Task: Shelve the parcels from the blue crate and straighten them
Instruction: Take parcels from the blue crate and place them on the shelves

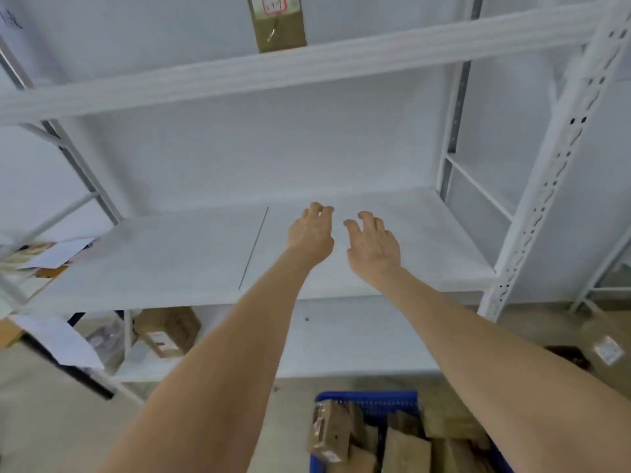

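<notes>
A blue crate stands on the floor at the bottom of the view, filled with several brown cardboard parcels. Above it is a white metal rack whose middle shelf is bare where my hands are. My left hand and my right hand are stretched out side by side over that shelf, fingers loosely curled and apart, holding nothing. One brown parcel with a red-edged label stands upright on the shelf above.
A brown box sits on the lower shelf at left. Papers and packets lie on a neighbouring rack at far left. The perforated white upright stands at right, and a brown parcel lies on the floor beyond it.
</notes>
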{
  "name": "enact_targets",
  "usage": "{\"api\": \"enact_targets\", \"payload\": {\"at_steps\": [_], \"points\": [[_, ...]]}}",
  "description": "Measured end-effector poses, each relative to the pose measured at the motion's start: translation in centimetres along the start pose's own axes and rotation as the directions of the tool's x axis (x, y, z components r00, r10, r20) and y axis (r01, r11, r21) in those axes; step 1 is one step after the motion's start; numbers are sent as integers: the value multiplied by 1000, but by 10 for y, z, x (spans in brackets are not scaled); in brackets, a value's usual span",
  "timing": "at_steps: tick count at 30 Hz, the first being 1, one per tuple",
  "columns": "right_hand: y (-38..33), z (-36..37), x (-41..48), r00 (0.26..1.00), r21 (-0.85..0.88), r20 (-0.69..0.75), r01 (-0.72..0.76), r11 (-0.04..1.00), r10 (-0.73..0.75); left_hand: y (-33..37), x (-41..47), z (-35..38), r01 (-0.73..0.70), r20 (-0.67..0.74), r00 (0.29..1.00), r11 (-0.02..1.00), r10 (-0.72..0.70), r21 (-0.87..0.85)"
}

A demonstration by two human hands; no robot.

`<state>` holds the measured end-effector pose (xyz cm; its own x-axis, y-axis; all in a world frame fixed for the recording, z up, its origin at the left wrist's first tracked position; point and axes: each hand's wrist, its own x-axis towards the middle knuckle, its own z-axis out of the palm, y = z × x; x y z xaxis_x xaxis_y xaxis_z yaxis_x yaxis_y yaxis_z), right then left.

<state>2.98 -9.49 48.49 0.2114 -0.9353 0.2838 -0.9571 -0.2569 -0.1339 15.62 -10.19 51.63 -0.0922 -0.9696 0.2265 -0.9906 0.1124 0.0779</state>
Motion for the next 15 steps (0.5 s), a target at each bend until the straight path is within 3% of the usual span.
{"api": "enact_targets", "payload": {"at_steps": [4,9,15], "points": [[21,75,-38,978,8,189,-90,996,86,4,-25,88,-18,224,974,1000,22,-18],[50,158,-95,894,-40,405,-195,980,194,11,-68,193,-27,466,883,998,51,-59],[65,247,-154,806,-51,527,-287,957,270,5,-118,305,23,614,788,995,43,-100]]}}
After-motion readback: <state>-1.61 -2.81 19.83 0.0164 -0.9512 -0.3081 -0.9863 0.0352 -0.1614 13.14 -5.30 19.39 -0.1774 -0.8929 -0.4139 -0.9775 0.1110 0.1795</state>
